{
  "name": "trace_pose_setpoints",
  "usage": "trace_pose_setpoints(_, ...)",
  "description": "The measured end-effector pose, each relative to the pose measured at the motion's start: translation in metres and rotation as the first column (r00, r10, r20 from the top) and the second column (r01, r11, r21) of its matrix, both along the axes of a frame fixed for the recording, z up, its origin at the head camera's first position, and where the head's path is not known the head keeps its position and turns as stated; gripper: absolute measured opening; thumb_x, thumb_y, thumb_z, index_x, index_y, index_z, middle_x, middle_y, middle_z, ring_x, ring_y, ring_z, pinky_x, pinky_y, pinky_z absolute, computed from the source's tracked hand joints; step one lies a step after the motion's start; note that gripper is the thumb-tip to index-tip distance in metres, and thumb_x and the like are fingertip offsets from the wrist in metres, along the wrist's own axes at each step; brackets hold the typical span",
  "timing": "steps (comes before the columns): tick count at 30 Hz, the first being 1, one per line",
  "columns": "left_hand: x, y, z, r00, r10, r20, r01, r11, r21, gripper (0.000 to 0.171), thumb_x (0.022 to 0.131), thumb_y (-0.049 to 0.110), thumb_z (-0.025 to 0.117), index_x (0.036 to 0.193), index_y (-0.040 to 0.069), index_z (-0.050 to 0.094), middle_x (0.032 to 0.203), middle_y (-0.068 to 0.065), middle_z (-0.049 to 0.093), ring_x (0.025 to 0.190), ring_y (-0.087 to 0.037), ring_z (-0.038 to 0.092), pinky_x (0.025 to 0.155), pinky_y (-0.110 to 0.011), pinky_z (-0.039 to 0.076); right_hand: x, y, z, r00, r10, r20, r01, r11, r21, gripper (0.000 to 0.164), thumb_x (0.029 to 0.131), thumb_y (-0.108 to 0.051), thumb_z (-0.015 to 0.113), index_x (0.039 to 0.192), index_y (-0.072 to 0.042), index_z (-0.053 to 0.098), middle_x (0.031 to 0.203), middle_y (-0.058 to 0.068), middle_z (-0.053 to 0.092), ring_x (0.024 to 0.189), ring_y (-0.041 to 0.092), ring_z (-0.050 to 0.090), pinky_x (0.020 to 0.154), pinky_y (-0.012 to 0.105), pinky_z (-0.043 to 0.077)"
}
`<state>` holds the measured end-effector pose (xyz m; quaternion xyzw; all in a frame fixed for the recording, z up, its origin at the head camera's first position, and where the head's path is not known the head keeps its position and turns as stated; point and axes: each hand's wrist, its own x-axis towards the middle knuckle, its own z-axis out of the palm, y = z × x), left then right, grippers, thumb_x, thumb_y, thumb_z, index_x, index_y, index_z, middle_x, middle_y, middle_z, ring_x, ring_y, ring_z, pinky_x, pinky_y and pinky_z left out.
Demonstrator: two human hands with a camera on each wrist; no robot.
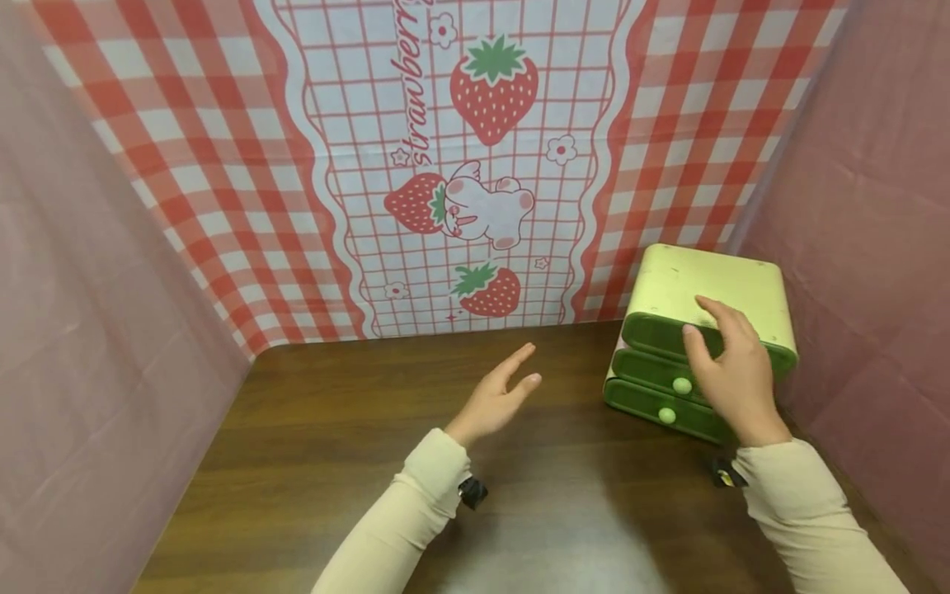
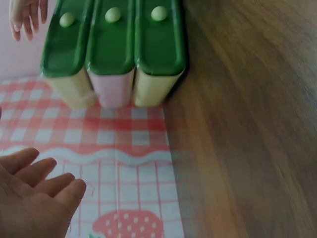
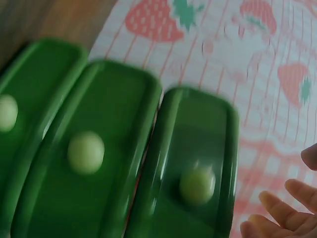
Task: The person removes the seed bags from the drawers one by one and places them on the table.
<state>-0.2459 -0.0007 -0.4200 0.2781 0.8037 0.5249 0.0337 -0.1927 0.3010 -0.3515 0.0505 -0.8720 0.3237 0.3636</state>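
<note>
A small three-drawer cabinet [image 1: 712, 276] with a pale yellow-green top and dark green drawer fronts stands at the right of the table. My right hand [image 1: 736, 371] hovers in front of it, fingers loosely bent and holding nothing, overlapping the top drawer front [image 1: 656, 337]. That drawer's knob is hidden in the head view; in the right wrist view, round pale green knobs [image 3: 86, 152] show on all three fronts. To the left of the cabinet, my left hand [image 1: 491, 403] is held over the table, thumb and fingers spread with nothing between them.
The brown wooden table [image 1: 334, 462] spans the space below. Behind it hangs a red-checked cloth [image 1: 475, 272] with strawberry prints, close to the cabinet's back. Pink curtains [image 1: 883, 247] enclose both sides, the right one near the cabinet.
</note>
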Motion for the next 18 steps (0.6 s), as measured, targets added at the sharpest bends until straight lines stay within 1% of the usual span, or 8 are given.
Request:
trace_pose_setpoints(2, -0.002, 0.01, 0.001, 0.999, -0.044, 0.001, 0.044, 0.999, -0.023, 0.058, 0.103, 0.033, 0.05, 0.155, 0.016, 0.031, 0.162, 0.001, 0.026, 0.15, -0.018, 0.023, 0.123, -0.041, 0.021, 0.003, 0.015, 0.003, 0.998, -0.056, 0.021, 0.056, 0.998, -0.032, 0.044, 0.098, -0.018, 0.056, 0.141, -0.008, 0.052, 0.138, 0.027, 0.052, 0.129, 0.048, 0.045, 0.101, 0.066, 0.035)
trace_pose_setpoints(5, -0.004, 0.025, 0.004, 0.995, -0.094, 0.023, 0.095, 0.995, -0.038, 0.062, 0.103, 0.038, 0.049, 0.157, 0.022, 0.025, 0.164, 0.008, 0.019, 0.151, -0.015, 0.019, 0.123, -0.041, 0.02, 0.007, 0.036, 0.005, 0.989, -0.134, 0.065, 0.139, 0.988, -0.073, 0.046, 0.098, -0.02, 0.053, 0.143, -0.009, 0.05, 0.141, 0.026, 0.051, 0.127, 0.049, 0.046, 0.102, 0.066, 0.034)
trace_pose_setpoints(8, -0.006, 0.038, 0.007, 0.992, -0.121, 0.043, 0.123, 0.992, -0.04, 0.065, 0.101, 0.043, 0.05, 0.158, 0.027, 0.021, 0.164, 0.014, 0.015, 0.151, -0.014, 0.016, 0.123, -0.043, 0.02, 0.01, 0.056, 0.003, 0.972, -0.176, 0.156, 0.192, 0.977, -0.096, 0.051, 0.1, -0.024, 0.049, 0.149, -0.011, 0.043, 0.146, 0.026, 0.046, 0.123, 0.052, 0.046, 0.101, 0.067, 0.034)
trace_pose_setpoints(11, -0.008, 0.051, 0.01, 0.987, -0.146, 0.069, 0.15, 0.988, -0.042, 0.068, 0.101, 0.046, 0.049, 0.158, 0.031, 0.017, 0.164, 0.017, 0.01, 0.152, -0.014, 0.013, 0.123, -0.044, 0.02, 0.012, 0.073, -0.003, 0.95, -0.176, 0.257, 0.21, 0.971, -0.112, 0.057, 0.102, -0.03, 0.044, 0.154, -0.012, 0.032, 0.15, 0.028, 0.038, 0.126, 0.054, 0.043, 0.1, 0.065, 0.034)
trace_pose_setpoints(14, -0.01, 0.062, 0.012, 0.98, -0.173, 0.099, 0.178, 0.983, -0.043, 0.07, 0.1, 0.048, 0.049, 0.158, 0.033, 0.013, 0.163, 0.019, 0.006, 0.152, -0.012, 0.011, 0.123, -0.045, 0.021, 0.014, 0.085, -0.009, 0.924, -0.152, 0.35, 0.205, 0.971, -0.121, 0.062, 0.103, -0.037, 0.039, 0.157, -0.013, 0.021, 0.156, 0.027, 0.03, 0.132, 0.054, 0.037, 0.105, 0.061, 0.035)
trace_pose_setpoints(15, -0.011, 0.066, 0.013, 0.977, -0.183, 0.108, 0.188, 0.981, -0.043, 0.07, 0.1, 0.048, 0.048, 0.158, 0.034, 0.012, 0.164, 0.019, 0.005, 0.152, -0.012, 0.01, 0.123, -0.045, 0.021, 0.014, 0.087, -0.012, 0.918, -0.147, 0.37, 0.205, 0.971, -0.124, 0.064, 0.103, -0.038, 0.039, 0.158, -0.013, 0.02, 0.156, 0.026, 0.03, 0.132, 0.052, 0.038, 0.104, 0.054, 0.038)
trace_pose_setpoints(17, -0.012, 0.073, 0.015, 0.969, -0.208, 0.132, 0.215, 0.976, -0.042, 0.072, 0.1, 0.047, 0.049, 0.158, 0.034, 0.009, 0.164, 0.018, 0.002, 0.152, -0.01, 0.008, 0.123, -0.045, 0.02, 0.015, 0.091, -0.015, 0.903, -0.131, 0.409, 0.204, 0.969, -0.139, 0.066, 0.103, -0.041, 0.038, 0.159, -0.014, 0.016, 0.158, 0.024, 0.027, 0.134, 0.049, 0.037, 0.107, 0.042, 0.039)
trace_pose_setpoints(18, -0.012, 0.076, 0.016, 0.964, -0.223, 0.142, 0.231, 0.972, -0.047, 0.074, 0.1, 0.046, 0.05, 0.158, 0.033, 0.007, 0.164, 0.018, 0.0, 0.152, -0.01, 0.006, 0.124, -0.044, 0.019, 0.015, 0.093, -0.017, 0.895, -0.126, 0.428, 0.204, 0.968, -0.143, 0.066, 0.103, -0.043, 0.037, 0.159, -0.015, 0.014, 0.158, 0.024, 0.026, 0.135, 0.049, 0.036, 0.109, 0.039, 0.039)
